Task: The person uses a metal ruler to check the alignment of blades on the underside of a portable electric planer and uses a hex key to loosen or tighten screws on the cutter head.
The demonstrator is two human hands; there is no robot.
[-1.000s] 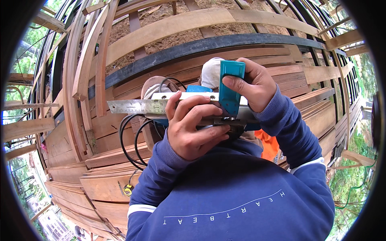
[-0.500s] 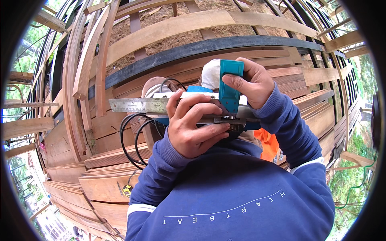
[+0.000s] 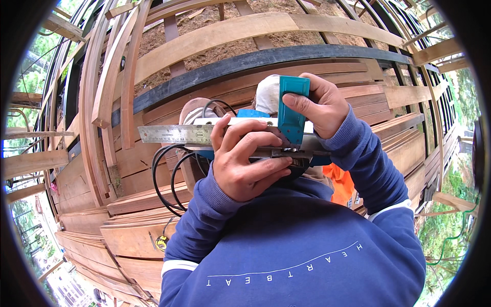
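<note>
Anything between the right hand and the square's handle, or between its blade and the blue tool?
Nothing visible between the right hand and the teal handle: it grips the handle directly. The left hand covers part of the metal blade, hiding whether anything lies between it and the blue tool there.

You're on an outdoor timber building site. At twelve o'clock, a long dark beam (image 3: 276,54) curves beneath a pale board (image 3: 250,24) laid across joists (image 3: 262,42), with brown ground (image 3: 204,23) showing through the gaps. Cut wood surrounds you — lengths of lumber (image 3: 111,82) at ten o'clock, stacked planks (image 3: 135,235) at eight, more boards (image 3: 406,148) at three. A yellow-and-black tape measure (image 3: 161,242) lies on the wood between seven and eight. Out past the framework — daylit greenery (image 3: 440,230) at about four.
</note>
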